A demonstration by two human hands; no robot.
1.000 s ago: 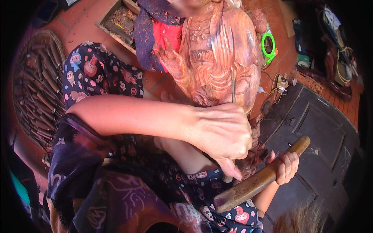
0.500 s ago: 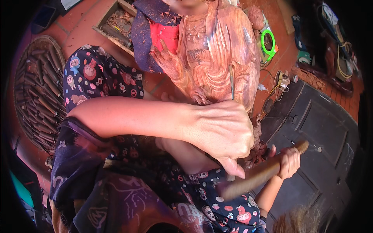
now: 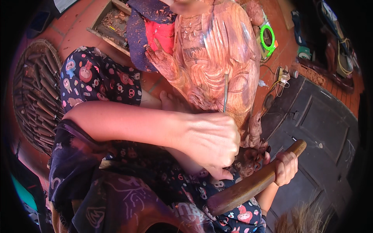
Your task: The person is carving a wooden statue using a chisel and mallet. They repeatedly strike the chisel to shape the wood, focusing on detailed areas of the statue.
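A carved wooden statue with flowing robe folds lies in front of me. My left hand is closed over it, gripping a carving chisel. The slim metal blade reaches away from me, its tip at the carved folds; the handle is hidden within my fist. To the right and nearer, my right hand is wrapped round a thick wooden mallet. This smooth club slants from upper right to lower left above my patterned trousers. Its thick end is apart from my left hand.
A round basket full of chisels stands at left. Beyond my knee is a wooden box with shavings, beside a dark cloth. A green ring-shaped object lies beyond the statue's right side. A dark panelled board covers the right floor.
My left hand and the chisel have shifted left and slightly nearer. The mallet's thick end, blurred before, has swung down and left, away from my left hand.
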